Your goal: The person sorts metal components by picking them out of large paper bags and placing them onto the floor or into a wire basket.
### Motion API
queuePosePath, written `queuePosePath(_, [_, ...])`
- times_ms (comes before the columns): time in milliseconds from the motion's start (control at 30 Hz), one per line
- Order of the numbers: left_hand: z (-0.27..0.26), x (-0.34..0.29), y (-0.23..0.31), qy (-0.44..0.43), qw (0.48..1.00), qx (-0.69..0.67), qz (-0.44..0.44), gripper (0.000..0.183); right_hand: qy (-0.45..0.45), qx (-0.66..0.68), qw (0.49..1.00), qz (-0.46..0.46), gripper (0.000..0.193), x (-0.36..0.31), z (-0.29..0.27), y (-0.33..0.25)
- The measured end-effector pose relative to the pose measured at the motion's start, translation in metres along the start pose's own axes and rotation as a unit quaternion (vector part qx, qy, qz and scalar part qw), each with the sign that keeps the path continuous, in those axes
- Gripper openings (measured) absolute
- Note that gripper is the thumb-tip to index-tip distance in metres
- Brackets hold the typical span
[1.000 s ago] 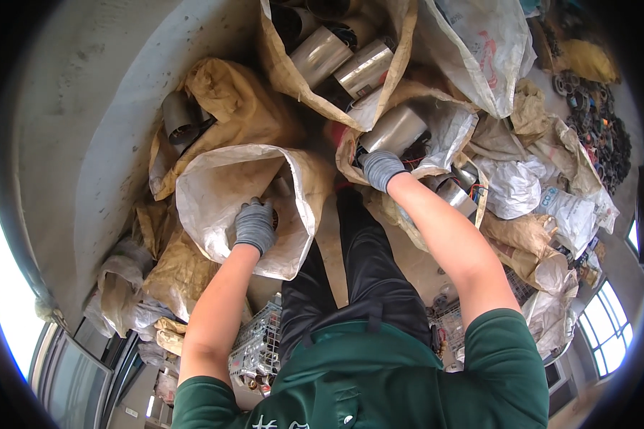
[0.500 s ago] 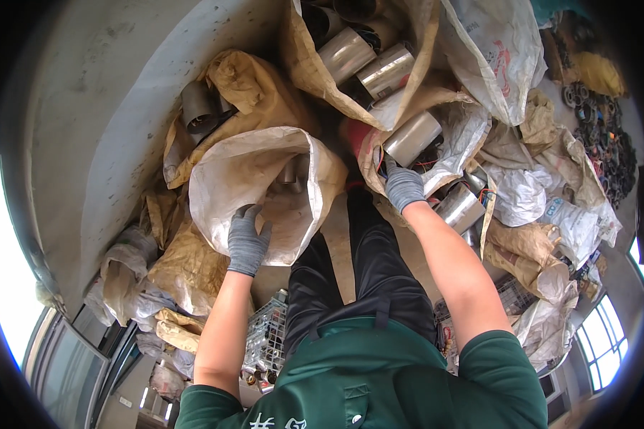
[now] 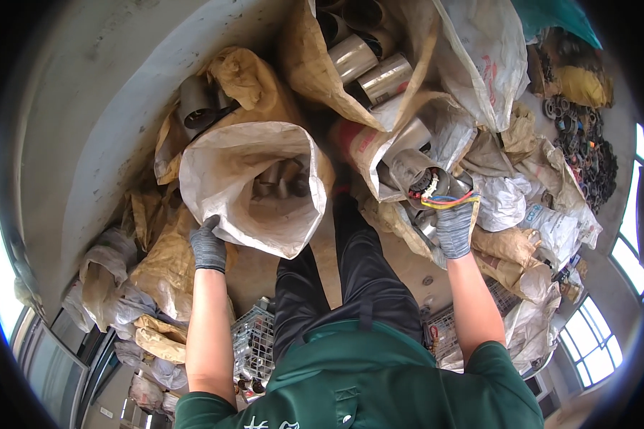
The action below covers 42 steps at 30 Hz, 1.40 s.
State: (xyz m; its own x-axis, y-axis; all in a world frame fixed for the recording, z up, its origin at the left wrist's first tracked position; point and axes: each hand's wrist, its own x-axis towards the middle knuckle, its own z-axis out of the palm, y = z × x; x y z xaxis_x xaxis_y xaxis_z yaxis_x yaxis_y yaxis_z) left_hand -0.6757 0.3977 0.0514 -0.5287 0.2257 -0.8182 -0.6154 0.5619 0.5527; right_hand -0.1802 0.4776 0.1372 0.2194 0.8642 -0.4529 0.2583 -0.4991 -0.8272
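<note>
My left hand (image 3: 209, 245), in a grey knit glove, pinches the near-left rim of a pale woven sack (image 3: 225, 193). The sack gapes wide, with several dull metal cylinders (image 3: 283, 180) deep inside. My right hand (image 3: 454, 227), gloved alike, grips a motor stator (image 3: 410, 170) in a shiny steel shell. Its open end shows windings with white lacing, and red, yellow and blue wires trail across my fingers. The stator is over the mouth of a second sack (image 3: 368, 154), where another steel cylinder (image 3: 413, 137) lies. My right fingertips are partly hidden.
A tall tan sack (image 3: 304, 68) full of steel cylinders stands ahead, beside a white sack (image 3: 490, 64). More crumpled sacks (image 3: 168, 268) lie left and right. Wire baskets (image 3: 254, 343) flank my legs. Dark ring-shaped parts (image 3: 587, 143) are heaped at far right.
My right hand has drawn back and right, now with the motor stator in it. My left hand has moved left from inside the pale sack's mouth to its rim.
</note>
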Motion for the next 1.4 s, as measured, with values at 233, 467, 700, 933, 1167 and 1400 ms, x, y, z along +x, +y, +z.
queuePosePath(233, [0.007,-0.026,-0.024,-0.143,0.985,0.014,0.098,0.069,-0.141,0.299,0.900,0.285,0.016,-0.005,0.092,-0.015])
queuePosePath(467, [0.002,-0.028,-0.035,-0.125,0.991,0.016,0.053,0.054,-0.399,-0.407,0.755,-0.324,0.021,-0.001,0.270,0.021])
queuePosePath(700, [0.003,-0.037,-0.034,-0.064,0.992,0.044,0.094,0.053,-0.424,-0.406,0.757,-0.289,0.022,-0.030,0.292,0.011])
queuePosePath(933, [0.010,-0.037,-0.030,-0.029,0.991,0.072,0.110,0.055,0.033,-0.291,0.924,-0.245,0.017,0.070,0.074,0.038])
queuePosePath(1167, [0.019,-0.032,-0.035,-0.090,0.983,0.115,0.115,0.056,-0.314,-0.724,0.613,-0.015,0.027,0.192,-0.028,0.195])
queuePosePath(1400, [0.015,-0.037,-0.033,-0.074,0.982,0.150,0.090,0.053,-0.378,-0.700,0.604,0.046,0.037,0.188,0.027,0.160])
